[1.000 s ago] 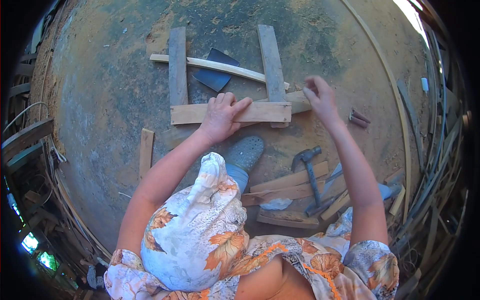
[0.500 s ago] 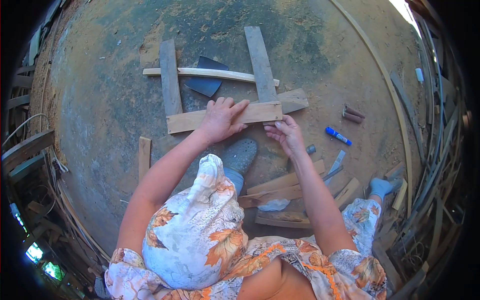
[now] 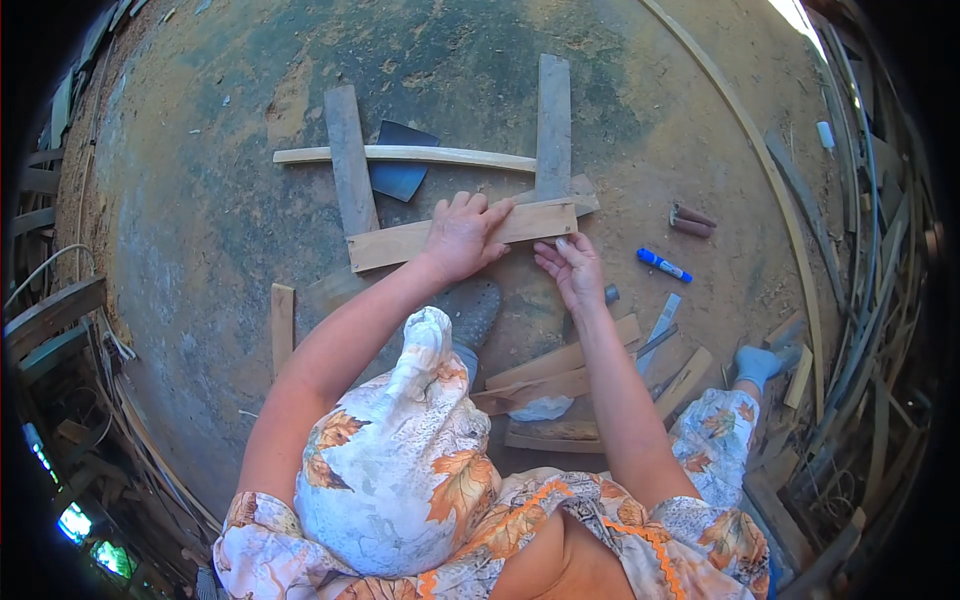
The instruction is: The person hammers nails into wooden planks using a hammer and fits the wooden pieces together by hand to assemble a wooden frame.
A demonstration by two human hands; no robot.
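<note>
My left hand (image 3: 465, 237) lies over the middle of a pale crosspiece (image 3: 400, 244), its fingers wrapped over the board's top edge. The right end of that crosspiece is pinched by my right hand (image 3: 572, 268), thumb near the corner. Two grey boards, one on the left (image 3: 350, 160) and one on the right (image 3: 554, 125), extend away from the crosspiece's ends. A thin pale strip (image 3: 450, 155) passes over the left board and reaches the right one. Under the strip lies a dark blade-like plate (image 3: 400, 180). Another board (image 3: 584, 195) shows beneath the crosspiece's right end.
A blue marker (image 3: 664, 265) and brown cylindrical pieces (image 3: 692, 221) lie to the right. Wood offcuts (image 3: 560, 368) and a clear ruler (image 3: 659, 325) are near my legs. A short board (image 3: 283, 325) is at left. Scrap wood piles line both sides.
My right hand came down from the right to the crosspiece's end. The crosspiece has tilted, right end up, and the right grey board has swung upright in view. The marker came into sight.
</note>
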